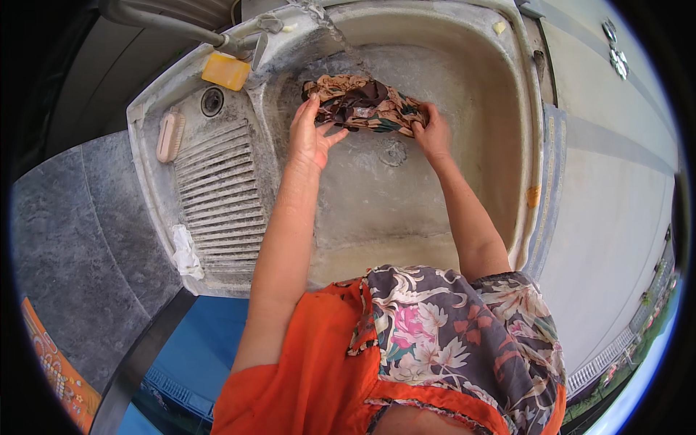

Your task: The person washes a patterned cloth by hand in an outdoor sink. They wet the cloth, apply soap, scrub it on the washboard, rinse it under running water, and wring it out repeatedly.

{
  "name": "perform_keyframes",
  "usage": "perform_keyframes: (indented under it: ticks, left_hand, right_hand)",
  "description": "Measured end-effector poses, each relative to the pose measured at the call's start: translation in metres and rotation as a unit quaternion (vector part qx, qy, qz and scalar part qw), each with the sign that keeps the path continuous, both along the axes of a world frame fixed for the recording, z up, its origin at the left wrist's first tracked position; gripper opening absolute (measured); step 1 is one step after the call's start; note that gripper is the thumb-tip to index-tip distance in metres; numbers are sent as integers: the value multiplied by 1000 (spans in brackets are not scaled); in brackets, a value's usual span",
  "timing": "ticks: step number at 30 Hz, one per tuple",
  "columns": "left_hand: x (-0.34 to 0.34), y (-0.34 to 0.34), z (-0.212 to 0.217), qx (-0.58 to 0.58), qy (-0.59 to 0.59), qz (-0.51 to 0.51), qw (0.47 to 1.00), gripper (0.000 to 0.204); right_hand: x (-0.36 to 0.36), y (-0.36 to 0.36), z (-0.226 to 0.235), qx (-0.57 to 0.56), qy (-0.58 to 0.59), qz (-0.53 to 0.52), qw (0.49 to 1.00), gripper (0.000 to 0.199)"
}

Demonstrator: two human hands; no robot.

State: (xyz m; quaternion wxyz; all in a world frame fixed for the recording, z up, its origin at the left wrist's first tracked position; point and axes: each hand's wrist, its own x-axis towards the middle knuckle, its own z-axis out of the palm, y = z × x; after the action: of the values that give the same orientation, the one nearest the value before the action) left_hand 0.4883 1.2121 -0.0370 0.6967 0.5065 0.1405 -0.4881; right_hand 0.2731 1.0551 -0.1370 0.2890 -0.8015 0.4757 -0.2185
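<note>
A crumpled patterned cloth in tan, dark brown and green stretches between my two hands over the sink basin. At its left end, my left hand holds it near the top edge, with some lower fingers spread below the fabric. Its right end is pinched in my right hand. Fingertips behind the cloth are hidden. A round drain shows below the cloth, in the basin floor. Water seems to run in near the far edge.
Left of the basin lies a ribbed washboard with a small drain hole. An orange soap bar rests by the tap. A pinkish scrub brush and a crumpled white piece lie along the left rim.
</note>
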Motion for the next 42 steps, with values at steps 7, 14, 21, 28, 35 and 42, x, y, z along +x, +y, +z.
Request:
perform_keyframes:
  ticks: [7,14,21,28,35,42]
  left_hand:
    - [-10,29,-31,162,59,-160,972,94]
    - [-44,15,4,-203,217,-202,933,60]
    - [-78,4,-22,-14,143,5,990,33]
    - [-6,40,-23,151,-123,-37,980,77]
    - [-46,69,-109,109,61,-136,983,70]
    - [-82,30,-84,29,290,-167,942,85]
  right_hand:
    - [13,44,57,26,168,114,979,24]
    - [77,163,189,13,-113,462,879,23]
    - [109,24,102,-85,25,147,985,20]
    - [-41,5,-18,-147,100,141,974,45]
    - [-16,26,58,4,146,111,983,34]
    - [26,89,214,-9,-155,114,981,32]
